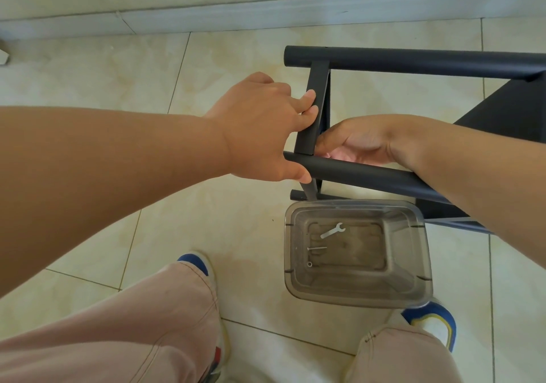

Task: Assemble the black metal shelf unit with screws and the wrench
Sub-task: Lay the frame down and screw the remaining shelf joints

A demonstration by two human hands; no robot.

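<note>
Left hand (266, 128) grips the crossbar (313, 110) at centre frame; right hand (354, 143) curls behind it (contents hidden). Steady the joint before fetching the wrench (333, 230).

Landmark: clear rectangular plastic tub (357, 252) on the beige tiled floor (118, 66). Top open, straight drop to small silver wrench (332, 230), screw (317, 248), nut (309, 264). Just beyond it, black metal shelf frame (384, 60) and both hands crowd access. Shoes flank its near side. Left of it, open floor.
</note>
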